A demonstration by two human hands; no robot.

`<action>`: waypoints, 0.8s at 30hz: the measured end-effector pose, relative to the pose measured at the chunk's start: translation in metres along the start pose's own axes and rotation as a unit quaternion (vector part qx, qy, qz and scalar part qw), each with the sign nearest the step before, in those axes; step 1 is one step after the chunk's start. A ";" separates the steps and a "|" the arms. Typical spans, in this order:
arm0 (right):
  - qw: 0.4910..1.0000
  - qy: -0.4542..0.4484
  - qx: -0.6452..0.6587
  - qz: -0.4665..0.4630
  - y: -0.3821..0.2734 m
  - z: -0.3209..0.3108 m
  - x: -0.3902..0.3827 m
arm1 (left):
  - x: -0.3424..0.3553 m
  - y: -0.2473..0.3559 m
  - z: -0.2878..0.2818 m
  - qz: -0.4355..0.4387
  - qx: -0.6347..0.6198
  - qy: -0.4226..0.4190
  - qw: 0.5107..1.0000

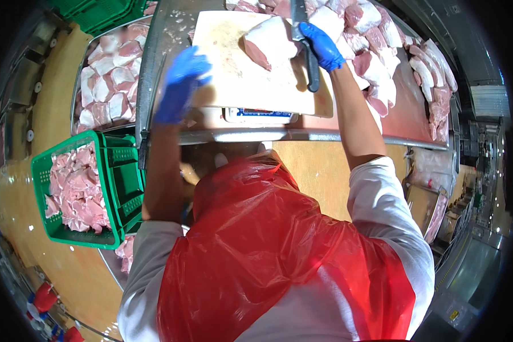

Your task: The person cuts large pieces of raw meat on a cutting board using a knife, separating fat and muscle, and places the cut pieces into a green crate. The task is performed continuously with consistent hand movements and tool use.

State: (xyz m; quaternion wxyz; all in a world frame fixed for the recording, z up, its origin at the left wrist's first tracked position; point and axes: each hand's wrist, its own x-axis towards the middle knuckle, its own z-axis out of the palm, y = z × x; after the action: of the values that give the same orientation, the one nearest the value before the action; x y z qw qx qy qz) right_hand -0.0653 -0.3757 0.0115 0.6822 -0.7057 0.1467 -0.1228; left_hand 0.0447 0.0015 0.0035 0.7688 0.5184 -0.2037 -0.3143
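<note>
My right hand (pixel 322 47), in a blue glove, grips a knife (pixel 312 67) at the top of its black handle. The blade (pixel 298 20) points away from me, beside a pale piece of meat (pixel 271 43) with a thick white fat layer. That piece lies on a white cutting board (pixel 228 85). Over the board's left edge is my left hand (pixel 185 80), also blue-gloved and smeared by motion. No object shows in it, and its fingers are too blurred to read. Partly under the board's near edge sits a blue and white device with a display (pixel 259 115).
Meat pieces (pixel 376 62) crowd the metal table's right side, with long strips (pixel 433 85) farther right. At left stands a tray of cut pieces (pixel 111 80). Nearer, a green crate (pixel 111 188) holds meat trimmings (pixel 77 188). A dark rod-like tool (pixel 144 148) hangs at the table's left edge.
</note>
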 end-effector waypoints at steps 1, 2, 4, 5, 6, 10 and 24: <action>0.991 0.006 -0.133 -0.032 -0.004 0.014 0.010 | 0.018 -0.034 0.003 0.004 -0.048 -0.028 0.998; 0.990 0.029 -0.131 -0.034 -0.009 0.027 0.010 | 0.030 -0.046 0.010 0.007 0.009 -0.035 0.999; 0.991 0.040 -0.124 -0.007 -0.016 0.032 -0.007 | 0.046 -0.044 0.038 0.118 0.398 -0.082 0.906; 0.992 0.014 -0.120 0.021 -0.014 0.025 -0.013 | 0.045 -0.043 0.051 0.149 0.499 -0.075 0.850; 0.999 0.036 -0.036 0.013 -0.023 0.041 -0.029 | 0.042 -0.040 0.061 0.124 0.505 -0.053 0.853; 0.999 -0.031 -0.021 -0.017 -0.055 0.075 -0.075 | 0.025 -0.010 0.070 -0.093 -0.067 0.133 0.985; 0.986 -0.085 0.144 -0.024 -0.112 0.154 -0.107 | -0.023 -0.034 0.023 -0.019 -0.436 0.070 0.897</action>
State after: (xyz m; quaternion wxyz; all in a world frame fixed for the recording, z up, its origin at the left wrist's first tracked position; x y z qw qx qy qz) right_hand -0.1027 -0.1897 0.1203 0.7835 -0.6114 0.0517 -0.0981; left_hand 0.0041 -0.0071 -0.0192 0.9238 0.1557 0.0177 -0.3492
